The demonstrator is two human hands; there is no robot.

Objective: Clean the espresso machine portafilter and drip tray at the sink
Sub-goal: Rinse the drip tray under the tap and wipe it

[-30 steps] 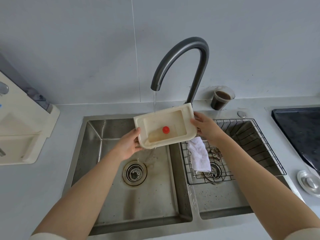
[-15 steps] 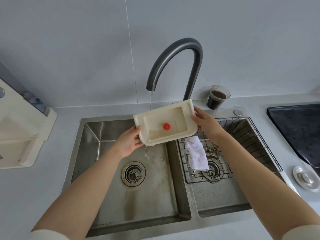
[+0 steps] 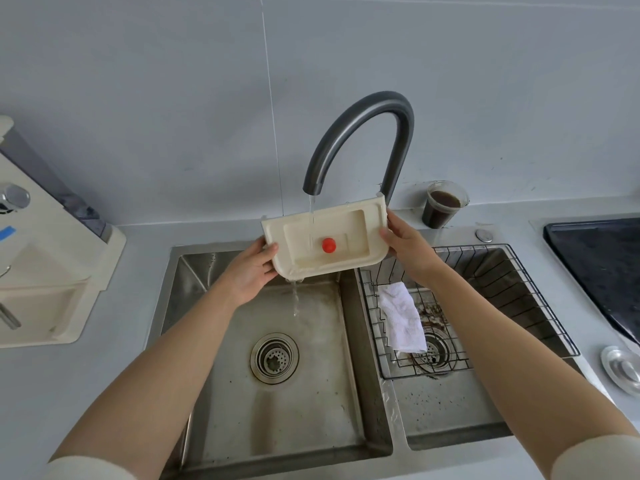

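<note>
Drip tray (image 3: 353, 233), seemingly tilted, between grips (image 3: 247, 271) (image 3: 407, 249)

only the arms and hands of the person show. the left hand (image 3: 247, 275) and the right hand (image 3: 407, 251) are bare, and so are both forearms (image 3: 166, 368) from the wrist back almost to the elbow. the only clothing in view is a pair of sleeves – pale cream, nearly off-white, in a smooth plain fabric with no print or seam that can be made out. the left sleeve (image 3: 86, 467) shows as a low rounded band at the bottom left corner. the right sleeve (image 3: 602, 459) shows more – a broad, soft curve of the same cream cloth at the bottom right. the nails are too small to judge.
</note>
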